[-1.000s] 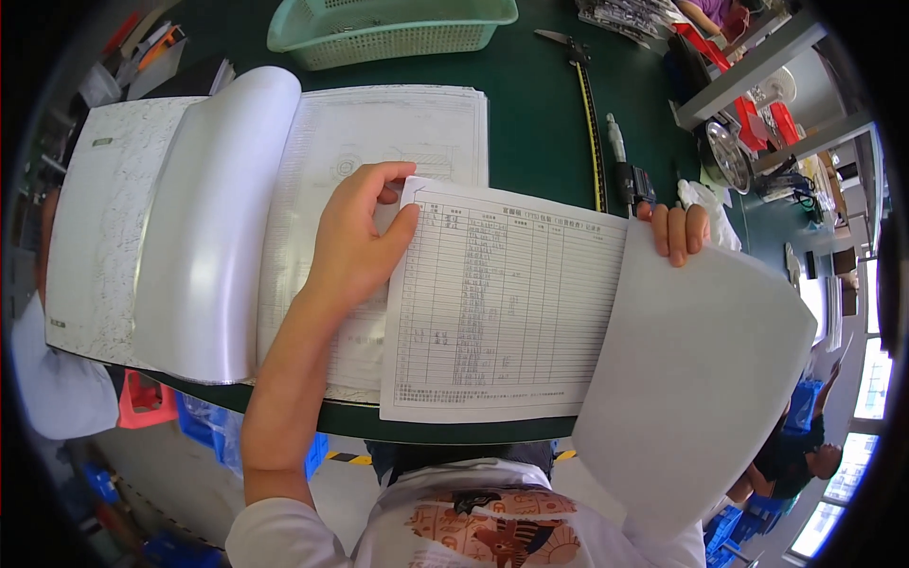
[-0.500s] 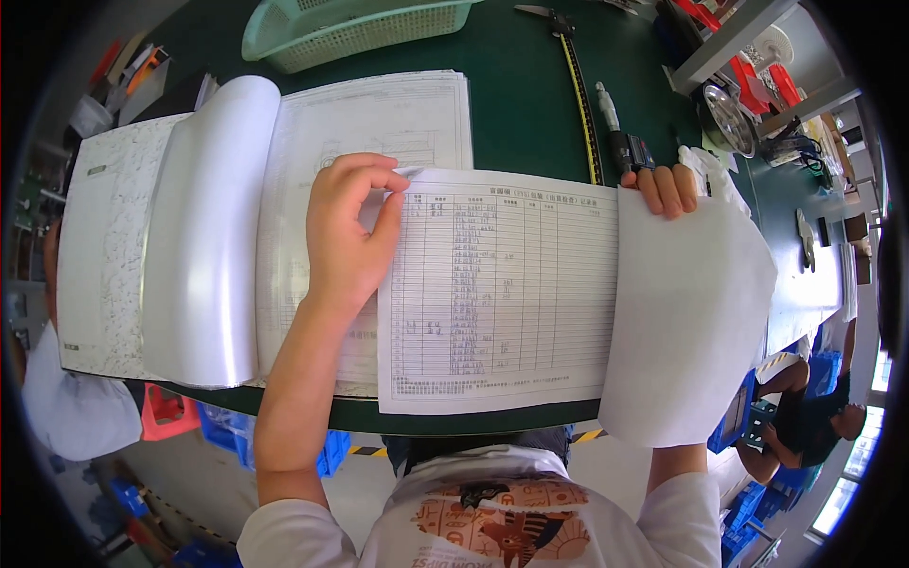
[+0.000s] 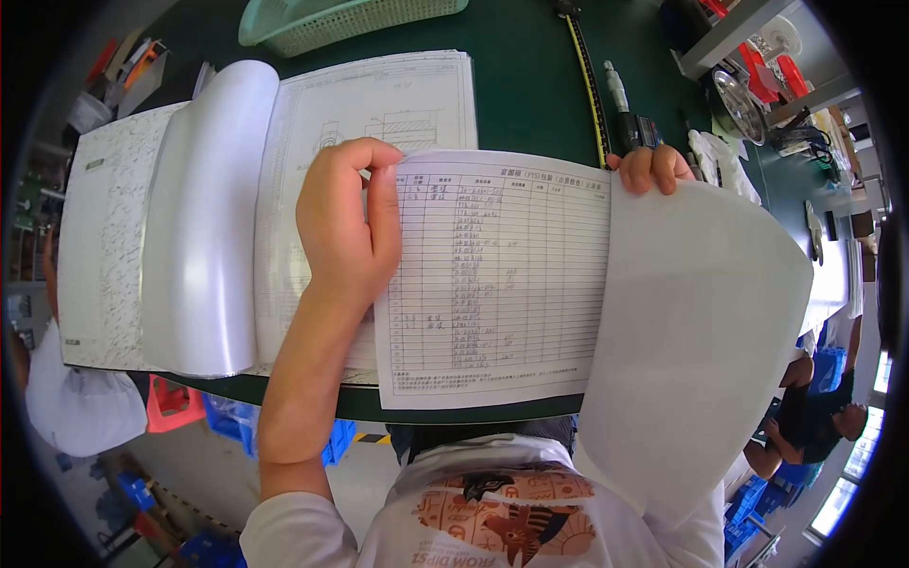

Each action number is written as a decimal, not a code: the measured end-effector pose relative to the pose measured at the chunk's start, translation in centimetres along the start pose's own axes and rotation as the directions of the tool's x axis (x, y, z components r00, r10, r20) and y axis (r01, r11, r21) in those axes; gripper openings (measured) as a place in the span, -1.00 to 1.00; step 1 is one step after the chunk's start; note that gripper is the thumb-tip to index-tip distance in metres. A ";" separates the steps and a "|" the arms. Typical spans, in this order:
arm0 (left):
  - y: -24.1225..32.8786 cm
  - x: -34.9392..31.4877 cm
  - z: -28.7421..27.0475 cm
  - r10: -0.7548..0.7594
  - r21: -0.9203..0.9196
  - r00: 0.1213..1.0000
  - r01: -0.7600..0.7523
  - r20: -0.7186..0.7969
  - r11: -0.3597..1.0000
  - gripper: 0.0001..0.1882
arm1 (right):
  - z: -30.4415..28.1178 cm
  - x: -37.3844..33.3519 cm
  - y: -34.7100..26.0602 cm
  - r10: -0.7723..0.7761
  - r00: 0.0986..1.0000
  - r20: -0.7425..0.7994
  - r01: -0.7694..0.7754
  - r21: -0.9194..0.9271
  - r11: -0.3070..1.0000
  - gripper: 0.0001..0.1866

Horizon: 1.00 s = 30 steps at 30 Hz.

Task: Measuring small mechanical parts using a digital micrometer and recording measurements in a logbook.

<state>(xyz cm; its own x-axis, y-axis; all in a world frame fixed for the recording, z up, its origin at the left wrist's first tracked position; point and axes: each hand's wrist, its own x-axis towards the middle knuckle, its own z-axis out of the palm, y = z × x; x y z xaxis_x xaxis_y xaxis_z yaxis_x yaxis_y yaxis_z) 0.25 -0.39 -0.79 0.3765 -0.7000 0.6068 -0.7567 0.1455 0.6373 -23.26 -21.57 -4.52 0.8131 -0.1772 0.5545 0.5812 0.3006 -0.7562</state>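
Left hand (image 3: 343, 227) pinches white paper form (image 3: 502, 275) (printed grid, handwritten entries); right hand (image 3: 653, 170) grips blank white paper sheet (image 3: 696, 312).

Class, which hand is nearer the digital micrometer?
Right. The right hand is just below the digital micrometer in the picture; the left hand is far to its left.
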 end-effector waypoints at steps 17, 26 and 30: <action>2.4 1.5 -1.6 -0.094 -0.693 0.836 0.506 0.541 0.513 -0.29 | 1.9 0.4 0.5 -0.139 0.989 -0.044 0.128 -0.189 0.974 -0.85; -0.6 0.4 -1.2 -0.406 -0.043 0.878 0.429 0.252 0.902 -0.62 | 3.2 0.4 1.0 -0.180 0.894 -0.410 0.332 0.336 0.881 -0.81; 0.2 0.3 -0.8 -0.415 -0.009 0.872 0.432 0.260 0.902 -0.57 | 2.6 0.4 1.2 -0.208 0.916 -0.344 0.349 0.423 0.836 -0.80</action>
<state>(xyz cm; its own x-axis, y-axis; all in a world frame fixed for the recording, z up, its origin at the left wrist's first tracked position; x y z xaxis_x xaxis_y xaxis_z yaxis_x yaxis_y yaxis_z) 0.65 -0.01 -0.15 0.5034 -0.8525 0.1411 -0.5153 -0.1650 0.8410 -22.29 -18.86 -4.27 0.6347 -0.5470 0.5459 0.7559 0.5861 -0.2915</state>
